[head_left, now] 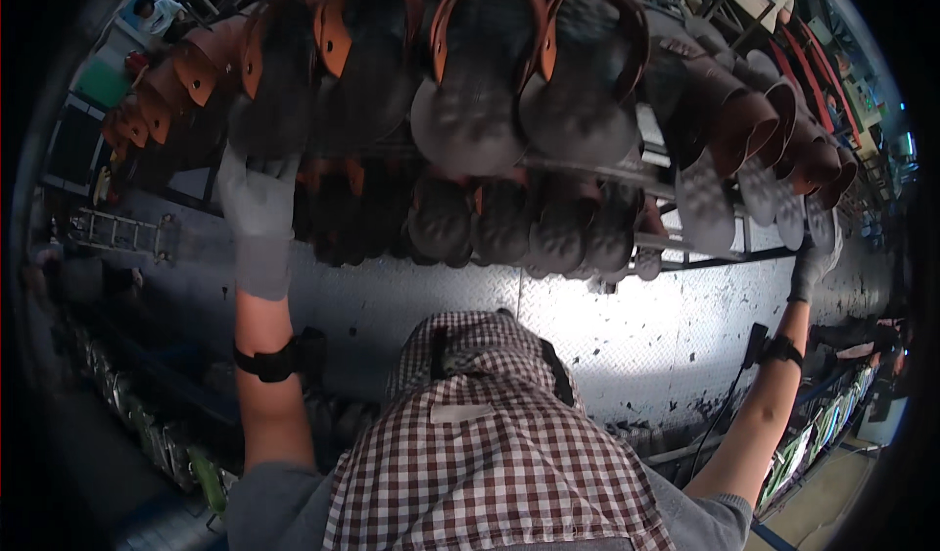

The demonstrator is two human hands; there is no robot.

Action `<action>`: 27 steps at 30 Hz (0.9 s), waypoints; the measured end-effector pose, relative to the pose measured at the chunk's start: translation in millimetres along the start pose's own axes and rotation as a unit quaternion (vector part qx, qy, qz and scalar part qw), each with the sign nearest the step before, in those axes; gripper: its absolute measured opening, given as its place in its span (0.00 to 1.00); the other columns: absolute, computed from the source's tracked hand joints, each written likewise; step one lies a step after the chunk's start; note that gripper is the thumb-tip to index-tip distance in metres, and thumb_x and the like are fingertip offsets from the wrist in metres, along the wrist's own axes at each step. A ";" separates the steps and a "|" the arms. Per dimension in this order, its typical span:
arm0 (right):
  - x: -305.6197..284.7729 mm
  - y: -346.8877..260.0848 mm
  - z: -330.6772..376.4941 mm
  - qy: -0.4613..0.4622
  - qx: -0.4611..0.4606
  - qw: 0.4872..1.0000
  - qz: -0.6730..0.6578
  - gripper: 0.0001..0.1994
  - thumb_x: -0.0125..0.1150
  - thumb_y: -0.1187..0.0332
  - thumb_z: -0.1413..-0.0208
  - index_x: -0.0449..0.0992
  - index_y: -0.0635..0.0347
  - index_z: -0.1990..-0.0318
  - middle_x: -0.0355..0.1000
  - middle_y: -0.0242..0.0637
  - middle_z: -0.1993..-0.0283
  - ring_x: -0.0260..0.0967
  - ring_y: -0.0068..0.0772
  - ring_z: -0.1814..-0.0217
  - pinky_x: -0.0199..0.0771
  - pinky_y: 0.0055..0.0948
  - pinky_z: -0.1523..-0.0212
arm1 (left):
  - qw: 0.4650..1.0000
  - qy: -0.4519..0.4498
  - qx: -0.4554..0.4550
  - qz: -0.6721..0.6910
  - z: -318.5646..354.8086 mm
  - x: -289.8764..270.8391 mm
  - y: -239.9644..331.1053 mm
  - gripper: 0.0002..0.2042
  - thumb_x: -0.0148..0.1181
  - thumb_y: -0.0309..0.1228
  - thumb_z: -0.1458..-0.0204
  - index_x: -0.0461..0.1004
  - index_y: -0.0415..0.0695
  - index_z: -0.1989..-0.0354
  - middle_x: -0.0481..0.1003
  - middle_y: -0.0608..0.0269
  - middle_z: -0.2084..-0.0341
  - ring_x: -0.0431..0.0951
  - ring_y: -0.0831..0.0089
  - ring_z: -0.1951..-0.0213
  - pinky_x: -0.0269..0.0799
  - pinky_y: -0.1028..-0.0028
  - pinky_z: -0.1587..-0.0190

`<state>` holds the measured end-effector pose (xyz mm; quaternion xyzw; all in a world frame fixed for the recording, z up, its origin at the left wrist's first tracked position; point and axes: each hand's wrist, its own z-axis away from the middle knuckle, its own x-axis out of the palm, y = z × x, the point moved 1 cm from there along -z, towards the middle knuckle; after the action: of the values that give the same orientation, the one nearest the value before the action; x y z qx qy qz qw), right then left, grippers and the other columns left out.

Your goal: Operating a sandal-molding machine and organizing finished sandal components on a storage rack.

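Note:
A wide metal rack (636,167) spans the view in front of me, carrying rows of sandals (480,71) with dark soles and brown upper straps. My left hand (257,199), in a pale grey glove, is raised to the left part of the rack's near edge and closed there; its fingertips are hidden beneath a dark sole. Far to the right, my right hand (815,262), in a grey glove, is closed at the rack's right end, just below the hanging soles (821,220). Both arms are stretched wide apart.
More sandals (558,228) hang on a lower tier. Below lies a shiny metal floor (587,306) with dark scraps on it. A ladder-like metal frame (122,235) stands at left. A person (162,13) is at the far upper left. Checked cloth (480,434) fills the lower middle.

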<state>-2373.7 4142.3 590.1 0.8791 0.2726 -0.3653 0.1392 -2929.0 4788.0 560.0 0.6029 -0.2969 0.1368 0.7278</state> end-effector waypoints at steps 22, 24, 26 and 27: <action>29.0 -217.7 83.4 0.240 0.268 0.929 -0.080 0.27 0.53 0.72 0.35 0.61 0.71 0.29 0.62 0.53 0.28 0.65 0.45 0.30 0.66 0.37 0.30 | 0.972 -0.090 -0.062 -0.210 42.7 -98.3 27.1 0.24 0.46 0.40 0.28 0.62 0.39 0.29 0.79 0.51 0.49 0.82 0.63 0.49 0.78 0.64 0.44; 53.6 -312.0 122.3 0.198 0.163 0.955 -0.149 0.26 0.54 0.71 0.35 0.63 0.70 0.30 0.64 0.52 0.31 0.66 0.45 0.33 0.67 0.38 0.32 | 0.964 -0.097 -0.022 -0.245 46.8 -158.3 49.5 0.21 0.47 0.32 0.28 0.64 0.39 0.30 0.79 0.53 0.51 0.82 0.67 0.51 0.78 0.68 0.45; 86.5 -425.1 168.1 0.075 0.114 0.959 -0.249 0.26 0.54 0.69 0.35 0.64 0.69 0.32 0.65 0.51 0.34 0.67 0.44 0.35 0.68 0.38 0.34 | 0.951 -0.055 -0.019 -0.304 39.2 -230.6 72.8 0.20 0.49 0.30 0.29 0.64 0.40 0.31 0.79 0.54 0.51 0.82 0.68 0.51 0.78 0.69 0.46; 102.2 -482.8 192.2 0.000 0.093 0.952 -0.292 0.25 0.55 0.69 0.35 0.65 0.68 0.32 0.66 0.51 0.35 0.68 0.44 0.37 0.68 0.38 0.35 | 0.936 -0.062 -0.007 -0.347 32.8 -267.5 85.0 0.20 0.50 0.28 0.30 0.65 0.41 0.31 0.79 0.55 0.51 0.82 0.69 0.52 0.78 0.70 0.46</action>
<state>-2703.3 4487.9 361.2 0.7703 0.4822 -0.4136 -0.0560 -3195.6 4819.1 471.2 0.6706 -0.1144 -0.1643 0.7143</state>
